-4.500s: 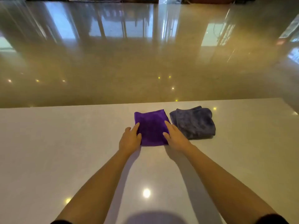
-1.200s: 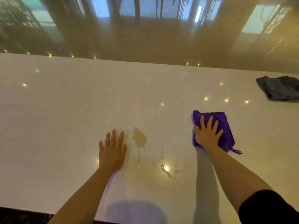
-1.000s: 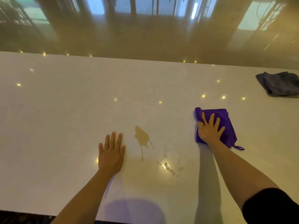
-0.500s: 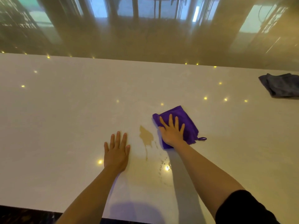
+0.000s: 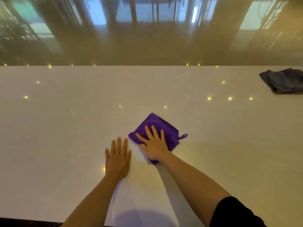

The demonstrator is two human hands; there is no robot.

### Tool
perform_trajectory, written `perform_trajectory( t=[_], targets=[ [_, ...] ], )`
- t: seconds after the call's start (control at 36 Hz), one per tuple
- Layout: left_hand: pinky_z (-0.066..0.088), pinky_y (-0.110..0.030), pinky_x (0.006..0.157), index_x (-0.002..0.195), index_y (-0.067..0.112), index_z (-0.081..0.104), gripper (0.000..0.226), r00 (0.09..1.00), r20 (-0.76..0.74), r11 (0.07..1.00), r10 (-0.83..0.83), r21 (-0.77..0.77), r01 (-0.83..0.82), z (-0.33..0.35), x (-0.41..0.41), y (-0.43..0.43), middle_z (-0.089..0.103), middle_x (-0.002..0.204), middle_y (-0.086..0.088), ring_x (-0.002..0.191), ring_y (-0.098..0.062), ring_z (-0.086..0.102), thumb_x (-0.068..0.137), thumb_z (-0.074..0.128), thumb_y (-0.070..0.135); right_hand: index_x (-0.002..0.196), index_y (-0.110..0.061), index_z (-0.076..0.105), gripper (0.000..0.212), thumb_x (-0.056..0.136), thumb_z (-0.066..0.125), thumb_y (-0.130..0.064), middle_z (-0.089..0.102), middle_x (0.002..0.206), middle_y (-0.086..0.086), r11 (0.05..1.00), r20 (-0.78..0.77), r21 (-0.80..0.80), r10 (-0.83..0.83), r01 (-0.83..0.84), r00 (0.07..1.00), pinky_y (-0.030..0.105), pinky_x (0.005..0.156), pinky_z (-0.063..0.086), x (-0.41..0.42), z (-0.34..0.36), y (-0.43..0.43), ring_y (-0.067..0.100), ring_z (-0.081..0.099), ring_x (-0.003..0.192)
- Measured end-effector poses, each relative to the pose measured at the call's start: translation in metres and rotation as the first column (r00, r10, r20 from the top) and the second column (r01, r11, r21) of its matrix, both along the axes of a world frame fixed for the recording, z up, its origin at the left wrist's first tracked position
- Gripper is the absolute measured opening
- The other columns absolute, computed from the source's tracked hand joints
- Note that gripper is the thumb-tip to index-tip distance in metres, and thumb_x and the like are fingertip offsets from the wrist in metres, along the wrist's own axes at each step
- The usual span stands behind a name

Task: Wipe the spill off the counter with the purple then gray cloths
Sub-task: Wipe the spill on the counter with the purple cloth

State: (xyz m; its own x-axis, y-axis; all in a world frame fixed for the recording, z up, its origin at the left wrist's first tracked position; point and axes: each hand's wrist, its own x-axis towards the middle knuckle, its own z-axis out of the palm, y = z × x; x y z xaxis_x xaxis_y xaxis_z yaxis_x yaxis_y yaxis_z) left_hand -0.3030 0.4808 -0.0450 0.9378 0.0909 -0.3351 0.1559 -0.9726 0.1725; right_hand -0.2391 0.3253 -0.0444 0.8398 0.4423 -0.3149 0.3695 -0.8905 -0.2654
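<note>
Since half a second ago the right hand (image 5: 155, 145) has slid the purple cloth (image 5: 157, 126) leftward over the brown spill, which no longer shows; the cloth now lies just beside the left hand (image 5: 117, 158). The right hand lies flat with fingers spread, pressing down on the cloth rather than clutching it. The left hand rests palm-down on the counter (image 5: 65, 120), fingers nearly together, holding nothing. The gray cloth (image 5: 284, 81) sits untouched, well apart at the far right.

Judging from this, the first wipe is under way. With only a flat palm on it, the folded cloth could bunch or slip, smearing liquid sideways toward the left hand, and any droplets near the counter's front may be missed.
</note>
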Motion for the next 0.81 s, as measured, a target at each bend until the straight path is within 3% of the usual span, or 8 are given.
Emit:
perform_trajectory(
  t=[0.22, 0.39, 0.47, 0.5, 0.53, 0.58, 0.69, 0.81],
  targets=[
    [-0.003, -0.046, 0.118, 0.144, 0.022, -0.013, 0.056, 1.000, 0.010, 1.000, -0.023, -0.013, 0.023, -0.003, -0.002, 0.001, -0.015, 0.157, -0.007, 0.144, -0.025, -0.016, 0.097, 0.012, 0.039, 0.144, -0.037, 0.004, 0.050, 0.097, 0.020, -0.042, -0.005, 0.158, 0.003, 0.984, 0.046, 0.015, 0.177, -0.178, 0.983, 0.054, 0.112, -0.013, -0.036, -0.003, -0.013, 0.030, -0.014, 0.143],
    [-0.003, -0.046, 0.118, 0.145, 0.022, -0.012, 0.055, 1.000, 0.022, 1.000, -0.008, -0.029, 0.009, 0.001, -0.004, -0.001, -0.015, 0.157, -0.007, 0.144, -0.026, -0.016, 0.098, 0.013, 0.038, 0.144, -0.039, 0.007, 0.050, 0.097, 0.024, -0.043, 0.000, 0.158, 0.003, 0.979, 0.020, -0.019, 0.203, -0.203, 0.979, 0.056, 0.113, -0.008, -0.067, 0.008, -0.022, 0.030, -0.008, 0.144],
    [-0.002, -0.046, 0.118, 0.144, 0.022, -0.015, 0.055, 0.999, 0.031, 1.000, -0.010, 0.000, 0.010, 0.002, -0.005, -0.002, -0.016, 0.157, -0.007, 0.144, -0.026, -0.016, 0.097, 0.011, 0.037, 0.133, -0.050, 0.032, 0.045, 0.089, 0.028, -0.052, 0.040, 0.147, -0.008, 0.973, 0.150, -0.149, 0.198, -0.176, 0.969, 0.054, 0.109, 0.027, -0.088, 0.014, -0.028, 0.021, 0.035, 0.137],
    [-0.002, -0.046, 0.118, 0.144, 0.021, -0.015, 0.055, 0.999, 0.031, 1.000, -0.010, 0.004, 0.010, 0.002, -0.005, -0.003, -0.017, 0.157, -0.007, 0.144, -0.026, -0.016, 0.097, 0.011, 0.037, 0.128, -0.053, 0.039, 0.044, 0.084, 0.032, -0.058, 0.050, 0.138, -0.013, 0.964, 0.182, -0.217, 0.196, -0.155, 0.964, 0.052, 0.106, 0.031, -0.094, 0.016, -0.030, 0.016, 0.047, 0.128],
    [-0.002, -0.046, 0.118, 0.144, 0.021, -0.015, 0.055, 0.999, 0.034, 1.000, -0.006, -0.001, 0.006, 0.002, -0.005, -0.003, -0.016, 0.157, -0.007, 0.144, -0.025, -0.015, 0.097, 0.010, 0.037, 0.126, -0.053, 0.042, 0.046, 0.081, 0.038, -0.062, 0.054, 0.134, -0.015, 0.959, 0.183, -0.240, 0.195, -0.148, 0.964, 0.052, 0.106, 0.025, -0.100, 0.018, -0.032, 0.014, 0.052, 0.124],
    [-0.003, -0.045, 0.119, 0.144, 0.022, -0.014, 0.055, 0.999, 0.037, 1.000, 0.005, -0.020, -0.004, 0.003, -0.005, -0.002, -0.016, 0.157, -0.006, 0.145, -0.024, -0.015, 0.097, 0.010, 0.037, 0.127, -0.050, 0.042, 0.050, 0.079, 0.042, -0.064, 0.054, 0.134, -0.015, 0.951, 0.166, -0.261, 0.213, -0.165, 0.963, 0.048, 0.105, 0.006, -0.109, 0.016, -0.039, 0.013, 0.052, 0.123],
    [-0.003, -0.045, 0.118, 0.145, 0.024, -0.012, 0.055, 0.999, 0.041, 0.999, 0.005, -0.037, -0.003, 0.001, -0.004, 0.000, -0.014, 0.157, -0.005, 0.145, -0.024, -0.013, 0.097, 0.010, 0.039, 0.129, -0.043, 0.045, 0.049, 0.084, 0.028, -0.056, 0.054, 0.134, -0.014, 0.948, 0.121, -0.293, 0.168, -0.127, 0.978, 0.046, 0.107, 0.000, -0.123, 0.020, -0.052, 0.014, 0.049, 0.126],
    [-0.002, -0.045, 0.118, 0.144, 0.024, -0.013, 0.055, 0.999, 0.048, 1.000, 0.006, -0.023, -0.005, -0.001, -0.003, 0.001, -0.013, 0.157, -0.005, 0.145, -0.024, -0.012, 0.097, 0.009, 0.039, 0.131, -0.040, 0.044, 0.052, 0.083, 0.030, -0.056, 0.052, 0.136, -0.014, 0.939, 0.223, -0.327, 0.186, -0.107, 0.957, 0.045, 0.111, -0.006, -0.136, 0.015, -0.066, 0.020, 0.010, 0.143]
  ],
)
